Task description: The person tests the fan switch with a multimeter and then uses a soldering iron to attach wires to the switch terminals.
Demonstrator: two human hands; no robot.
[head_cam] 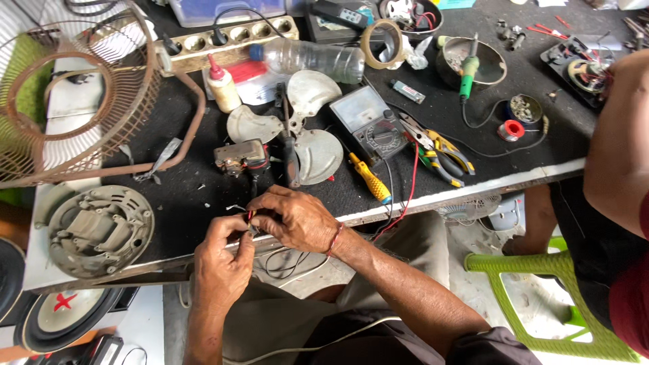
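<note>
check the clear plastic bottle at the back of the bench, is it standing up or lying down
Lying down. The clear plastic bottle rests on its side on the black bench, blue cap pointing left toward the glue bottle.

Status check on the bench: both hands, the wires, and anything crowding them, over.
Left hand and right hand pinching thin red and black wires at table edge. Small grey fan motor just beyond. Black-handled screwdriver alongside.

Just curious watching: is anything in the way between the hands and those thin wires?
Nothing visible: the left hand and right hand already pinch the thin wires at the table edge.
</note>
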